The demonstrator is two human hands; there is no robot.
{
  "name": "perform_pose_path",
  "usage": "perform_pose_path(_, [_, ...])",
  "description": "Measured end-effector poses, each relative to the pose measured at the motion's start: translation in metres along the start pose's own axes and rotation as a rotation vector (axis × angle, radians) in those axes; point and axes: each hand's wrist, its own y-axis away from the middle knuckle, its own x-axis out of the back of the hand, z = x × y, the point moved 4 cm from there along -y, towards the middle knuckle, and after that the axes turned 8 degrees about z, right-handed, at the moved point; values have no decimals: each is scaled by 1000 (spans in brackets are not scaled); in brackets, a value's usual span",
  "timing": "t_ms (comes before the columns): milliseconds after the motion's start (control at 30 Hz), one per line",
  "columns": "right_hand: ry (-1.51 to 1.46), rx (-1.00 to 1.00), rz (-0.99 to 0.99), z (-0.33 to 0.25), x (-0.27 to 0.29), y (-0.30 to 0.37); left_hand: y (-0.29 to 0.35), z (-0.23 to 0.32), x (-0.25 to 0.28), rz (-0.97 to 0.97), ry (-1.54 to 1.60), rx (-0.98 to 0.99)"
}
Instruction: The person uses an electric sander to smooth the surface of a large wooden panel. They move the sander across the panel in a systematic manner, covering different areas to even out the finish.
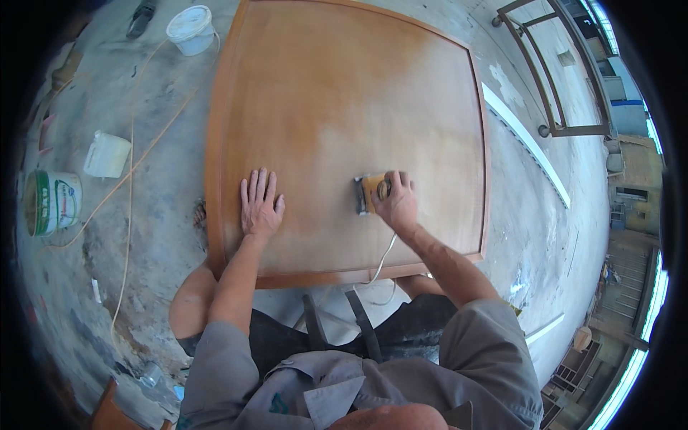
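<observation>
A large brown wooden panel [301, 64] with a raised frame lies flat in front of me, its surface paler and dusty across the near and right parts. My right hand [396, 204] is wrapped round a yellow electric sander [371, 192], whose dark base rests on the panel right of the middle. From the sander a pale cord [388, 252] runs over the panel's near edge. My left hand [262, 205] lies flat on the panel near its left side, fingers spread, holding nothing.
On the concrete floor to the left stand a white lidded bucket [192, 32], a white jug [107, 155] and a green-and-white bucket [57, 203]. Orange cords [147, 152] cross the floor there. A wheeled metal frame [548, 68] stands far right; a long white strip [527, 143] lies nearer the panel.
</observation>
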Motion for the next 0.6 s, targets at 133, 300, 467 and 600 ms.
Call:
perform_pose_path(133, [1, 5, -9, 0, -24, -72, 1, 0, 2, -23, -13, 14])
perform_pose_path(300, [26, -3, -35, 0, -49, -156, 1, 1, 6, -19, 11, 14])
perform_pose_path(467, [77, -45, -38, -10, -67, -224, 1, 2, 8, -20, 12, 22])
perform_pose_path(600, [93, -55, -41, -10, -73, -243, 0, 2, 8, -3, 16, 9])
